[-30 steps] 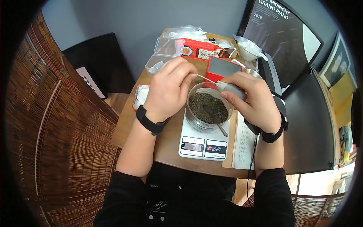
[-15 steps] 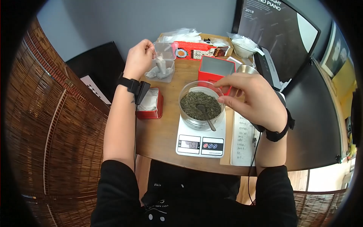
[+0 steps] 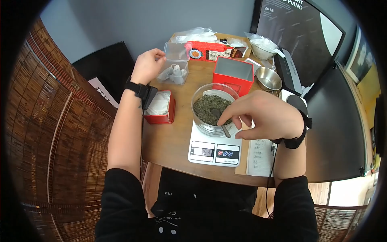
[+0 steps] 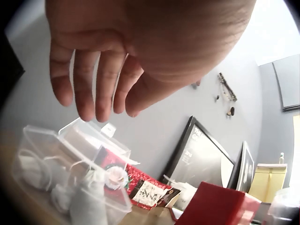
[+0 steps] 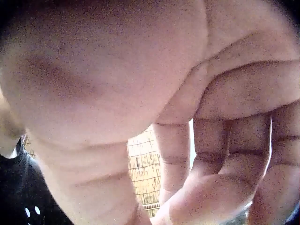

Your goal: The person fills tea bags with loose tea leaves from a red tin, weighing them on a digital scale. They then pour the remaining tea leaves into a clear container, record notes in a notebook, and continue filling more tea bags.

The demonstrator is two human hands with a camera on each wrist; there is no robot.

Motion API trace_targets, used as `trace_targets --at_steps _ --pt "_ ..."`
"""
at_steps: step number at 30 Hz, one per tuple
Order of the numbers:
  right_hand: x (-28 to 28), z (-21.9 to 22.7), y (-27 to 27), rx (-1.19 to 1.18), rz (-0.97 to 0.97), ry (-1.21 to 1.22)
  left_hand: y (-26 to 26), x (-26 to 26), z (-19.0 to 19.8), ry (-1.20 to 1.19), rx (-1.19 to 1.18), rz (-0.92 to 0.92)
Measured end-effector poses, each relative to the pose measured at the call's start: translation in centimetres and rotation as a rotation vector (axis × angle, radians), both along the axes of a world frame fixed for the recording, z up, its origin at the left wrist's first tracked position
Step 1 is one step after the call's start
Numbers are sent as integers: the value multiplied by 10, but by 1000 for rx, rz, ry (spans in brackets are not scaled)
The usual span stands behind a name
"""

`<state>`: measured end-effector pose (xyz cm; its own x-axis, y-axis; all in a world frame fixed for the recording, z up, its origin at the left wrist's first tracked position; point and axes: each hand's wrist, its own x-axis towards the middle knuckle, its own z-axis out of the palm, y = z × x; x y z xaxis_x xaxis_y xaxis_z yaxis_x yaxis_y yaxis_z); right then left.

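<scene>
My left hand (image 3: 149, 66) is beside the clear plastic box (image 3: 184, 76), its fingers loosely bent and holding nothing; in the left wrist view the fingers (image 4: 104, 105) hang above the box (image 4: 112, 201) of white pouches (image 4: 89, 199). My right hand (image 3: 268, 115) reaches over the right side of a clear round tub (image 3: 209, 130) of dark dried leaves (image 3: 206, 107). Its forefinger is at the spoon (image 3: 226, 131), thumb apart; whether they touch is unclear. The tub stands on a white scale (image 3: 195, 139) with a lit display. In the right wrist view the fingers (image 5: 211, 197) are bent.
A red tin with white sheets (image 3: 159, 105) stands left of the tub, an open red box (image 3: 234, 72) behind it. A metal bowl (image 3: 269, 78), notebook (image 3: 258, 161), red packet (image 3: 209, 50) and monitor (image 3: 302, 36) are around. A cable hangs by my right wrist.
My left hand has gone from above the tub to the plastic box and let go of a small white pouch, now inside. My right hand has let go of its pouch end and lowered toward the spoon.
</scene>
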<state>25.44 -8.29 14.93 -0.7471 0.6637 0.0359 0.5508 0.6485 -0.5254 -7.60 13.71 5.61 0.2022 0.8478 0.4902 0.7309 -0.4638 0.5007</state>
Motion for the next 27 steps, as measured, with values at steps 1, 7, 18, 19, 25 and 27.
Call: trace_targets --at_steps 1,7,18,19,25,27 --pt "-1 -5 4 -16 19 7 -12 0 7 -8 124 -3" --pt "-9 -25 14 -10 -5 42 -102 -11 26 356 -284 -147" --pt "-4 -23 18 181 -139 240 -113 -27 2 424 -143 -305" --pt "-3 -22 18 185 -138 239 -113 -27 5 394 -126 -286" --pt "-3 -16 14 235 -217 264 -117 -10 42 216 7 -236" --pt "-2 -9 10 230 -294 301 -122 9 61 82 -50 -250"
